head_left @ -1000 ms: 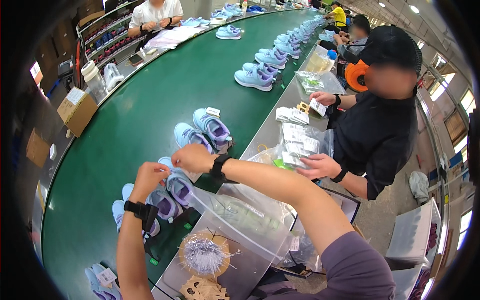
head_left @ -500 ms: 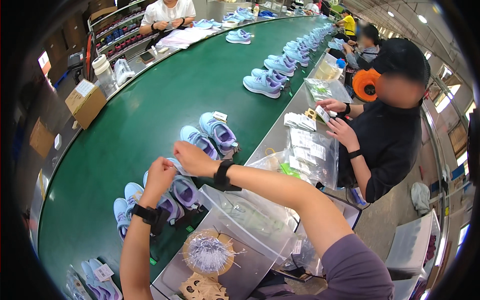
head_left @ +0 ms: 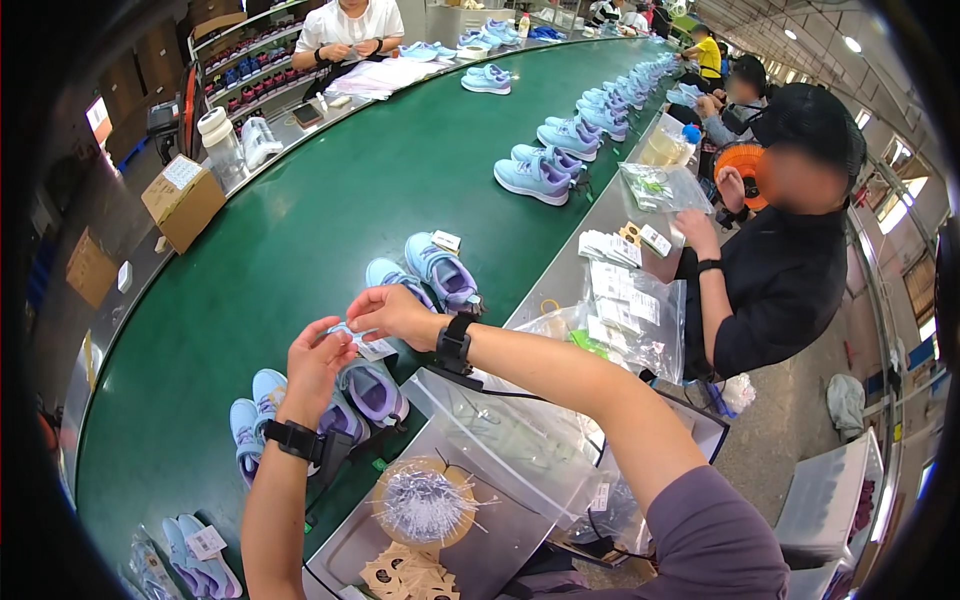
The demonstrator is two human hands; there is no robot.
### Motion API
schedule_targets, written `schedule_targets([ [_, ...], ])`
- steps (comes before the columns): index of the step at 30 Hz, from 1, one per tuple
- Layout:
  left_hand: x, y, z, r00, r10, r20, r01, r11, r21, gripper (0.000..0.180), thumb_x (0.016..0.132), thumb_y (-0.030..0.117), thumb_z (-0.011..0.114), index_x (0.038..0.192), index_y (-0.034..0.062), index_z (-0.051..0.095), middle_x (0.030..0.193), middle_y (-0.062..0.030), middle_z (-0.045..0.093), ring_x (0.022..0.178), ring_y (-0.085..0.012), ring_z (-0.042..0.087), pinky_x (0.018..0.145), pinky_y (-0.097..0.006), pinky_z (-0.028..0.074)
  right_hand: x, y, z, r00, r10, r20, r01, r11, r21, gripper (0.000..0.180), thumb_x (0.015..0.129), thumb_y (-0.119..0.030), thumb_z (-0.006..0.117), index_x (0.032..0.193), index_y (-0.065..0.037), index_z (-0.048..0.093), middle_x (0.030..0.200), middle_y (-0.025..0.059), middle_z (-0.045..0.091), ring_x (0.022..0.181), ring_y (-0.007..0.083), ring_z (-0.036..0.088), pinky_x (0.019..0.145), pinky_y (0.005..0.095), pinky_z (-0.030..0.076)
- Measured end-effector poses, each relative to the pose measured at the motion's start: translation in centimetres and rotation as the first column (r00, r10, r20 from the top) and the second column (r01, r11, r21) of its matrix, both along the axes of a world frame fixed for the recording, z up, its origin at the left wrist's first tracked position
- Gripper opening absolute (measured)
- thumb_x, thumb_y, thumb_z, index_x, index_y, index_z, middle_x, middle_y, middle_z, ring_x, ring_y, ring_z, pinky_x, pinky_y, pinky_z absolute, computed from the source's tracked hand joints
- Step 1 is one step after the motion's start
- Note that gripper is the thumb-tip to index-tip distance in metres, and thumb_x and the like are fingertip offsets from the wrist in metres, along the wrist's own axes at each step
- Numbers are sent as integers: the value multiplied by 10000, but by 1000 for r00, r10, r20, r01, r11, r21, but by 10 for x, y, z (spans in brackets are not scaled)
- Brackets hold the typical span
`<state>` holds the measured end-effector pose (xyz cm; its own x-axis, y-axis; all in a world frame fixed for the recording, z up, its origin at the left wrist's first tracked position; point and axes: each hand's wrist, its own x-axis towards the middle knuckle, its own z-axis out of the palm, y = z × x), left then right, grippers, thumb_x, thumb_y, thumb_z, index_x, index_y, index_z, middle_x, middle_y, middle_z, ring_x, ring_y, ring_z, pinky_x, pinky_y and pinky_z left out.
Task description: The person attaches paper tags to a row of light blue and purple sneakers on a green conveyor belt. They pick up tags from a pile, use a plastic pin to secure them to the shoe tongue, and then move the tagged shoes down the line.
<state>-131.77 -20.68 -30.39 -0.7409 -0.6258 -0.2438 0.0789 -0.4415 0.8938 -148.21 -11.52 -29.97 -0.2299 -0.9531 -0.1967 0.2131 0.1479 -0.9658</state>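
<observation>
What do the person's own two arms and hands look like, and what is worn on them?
Both hands, left hand and right hand, are bare, without gloves. Each wrist carries a black band with a small black box: left band, right band. A thin black cable runs from the right one. The right upper arm has a grey-purple sleeve.

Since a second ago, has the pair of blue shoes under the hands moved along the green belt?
Cannot tell: the head camera shifts, and the blue shoes stay equally close to the clear bin beside the green belt.
</observation>
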Motion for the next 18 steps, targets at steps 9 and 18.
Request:
schedule_targets([
  [9,4,-2,-1,1000,-19,-15,20,999,42,475,854,-11,622,1265,-57,388,952,-114,602,810,-193,610,734,-299,513,4,1,2,989,59,135,-66,997,50,173,859,-121,688,1008,-80,610,990,20,686,923,109,643,744,263,523],
  [18,10,-2,-2,998,-56,35,57,998,-20,441,853,-36,597,1249,-55,405,991,-125,601,863,-189,605,760,-296,503,6,-2,-2,996,88,-11,-88,996,-7,208,837,-117,706,1001,-43,602,959,42,672,873,124,656,707,270,536],
])
